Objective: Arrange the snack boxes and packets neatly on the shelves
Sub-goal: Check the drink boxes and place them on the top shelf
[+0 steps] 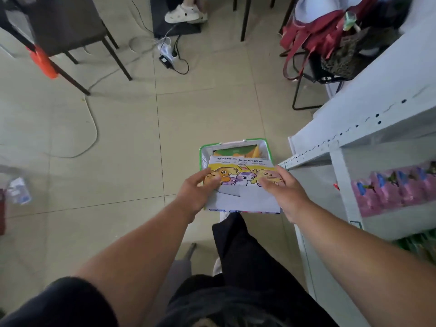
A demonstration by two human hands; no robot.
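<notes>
Left hand [197, 193] and right hand [282, 192] grip the cartoon box [243, 185] by its side edges above the green basket [236, 145], mid pick-up; next likely swing right onto the white shelf [335, 147] beside pink packets [396, 190].

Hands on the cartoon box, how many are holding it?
2. The left hand holds the box by its left edge, and the right hand holds its right edge, above the green basket on the floor.

black chair [63, 27], red bag [313, 34], power strip [168, 53]
</notes>
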